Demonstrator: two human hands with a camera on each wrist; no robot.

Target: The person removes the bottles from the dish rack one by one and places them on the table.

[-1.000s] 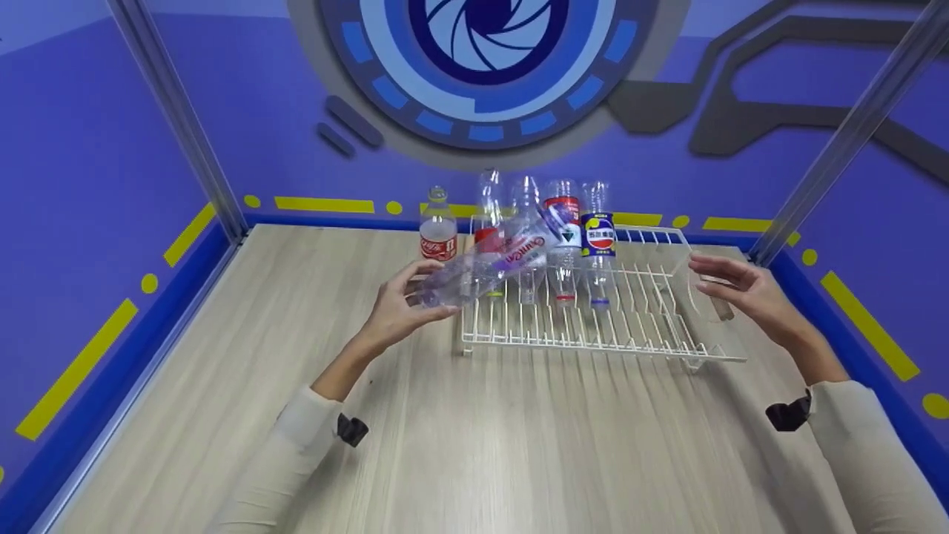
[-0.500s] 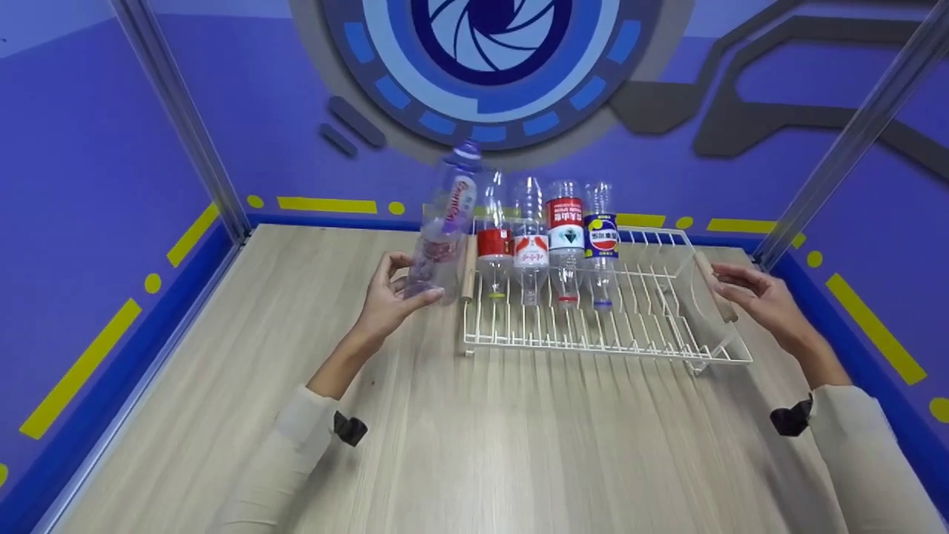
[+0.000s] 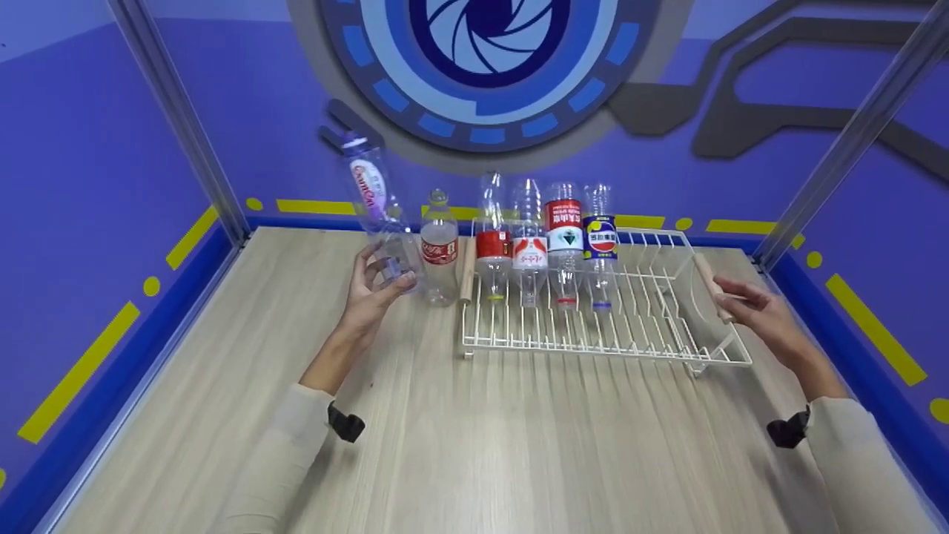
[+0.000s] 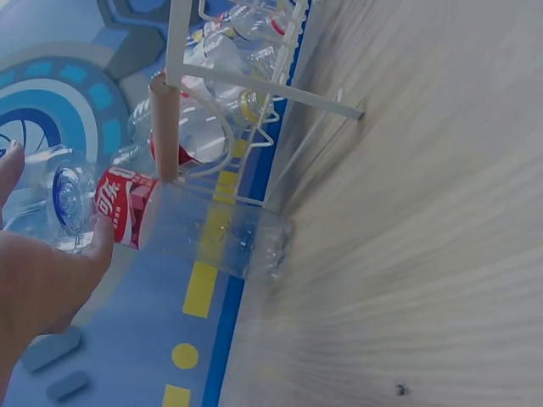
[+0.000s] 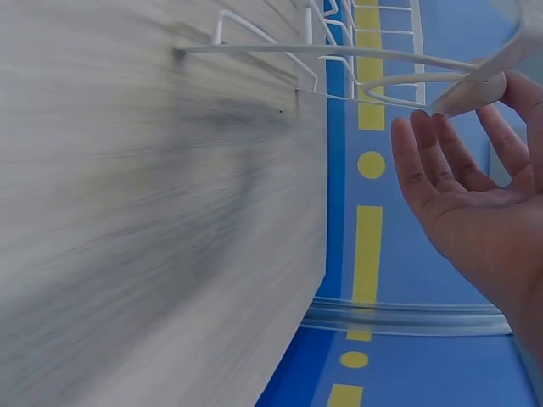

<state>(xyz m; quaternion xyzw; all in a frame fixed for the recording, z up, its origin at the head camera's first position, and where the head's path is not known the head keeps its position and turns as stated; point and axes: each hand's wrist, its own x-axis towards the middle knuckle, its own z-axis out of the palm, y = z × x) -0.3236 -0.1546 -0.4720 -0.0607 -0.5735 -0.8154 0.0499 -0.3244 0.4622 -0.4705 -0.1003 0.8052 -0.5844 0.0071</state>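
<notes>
My left hand (image 3: 371,289) holds a clear plastic bottle (image 3: 368,189) with a purple cap and a pink-and-white label near its lower end. The cap points up, and the bottle leans left above the table. Its round base (image 4: 72,197) shows beside the thumb in the left wrist view. Just right of that hand, a clear bottle with a red Coca-Cola label (image 3: 440,252) stands upright on the table. My right hand (image 3: 764,315) touches the wooden handle (image 3: 713,288) of a white wire rack (image 3: 578,345); in the right wrist view its fingers look loosely bent.
Several clear bottles stand upside down in a row in the rack, including one with a blue-and-yellow label (image 3: 600,237). Another wooden handle (image 3: 466,271) is on the rack's left end. Blue panels (image 3: 89,185) with metal posts surround the wooden tabletop (image 3: 519,445).
The left hand has carried the purple-capped bottle leftward from in front of the rack, swinging its cap end from right to upper left. The right hand has shifted slightly right and down at the handle.
</notes>
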